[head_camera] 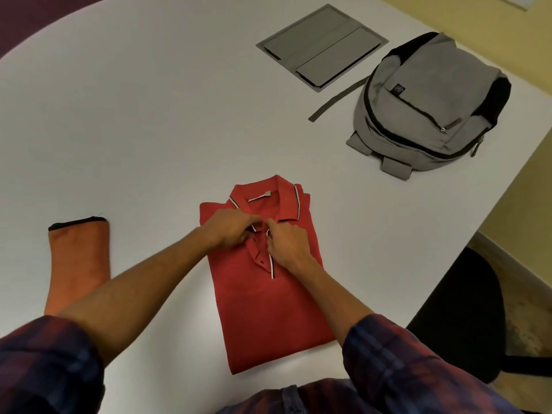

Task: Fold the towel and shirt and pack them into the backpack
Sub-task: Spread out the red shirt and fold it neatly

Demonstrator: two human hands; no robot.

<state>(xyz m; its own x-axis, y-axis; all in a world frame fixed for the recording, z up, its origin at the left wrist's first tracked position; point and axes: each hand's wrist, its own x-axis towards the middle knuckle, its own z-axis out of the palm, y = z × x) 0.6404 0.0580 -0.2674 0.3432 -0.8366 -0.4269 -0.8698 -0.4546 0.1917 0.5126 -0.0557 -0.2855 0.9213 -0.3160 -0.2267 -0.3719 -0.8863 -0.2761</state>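
A red polo shirt point(268, 309) lies folded into a narrow rectangle on the white table point(149, 130), collar facing away from me. My left hand point(230, 228) and my right hand point(288, 243) meet at the button placket just below the collar, each pinching the fabric there. An orange towel point(79, 264) with a dark edge lies folded in a long strip at the left, partly behind my left forearm. The grey backpack point(430, 106) rests flat at the far right, its zips look closed.
A grey hatch cover point(321, 46) is set into the table at the back. A loose grey strap point(337, 98) trails left from the backpack. A black chair point(460, 312) stands beyond the table's right edge.
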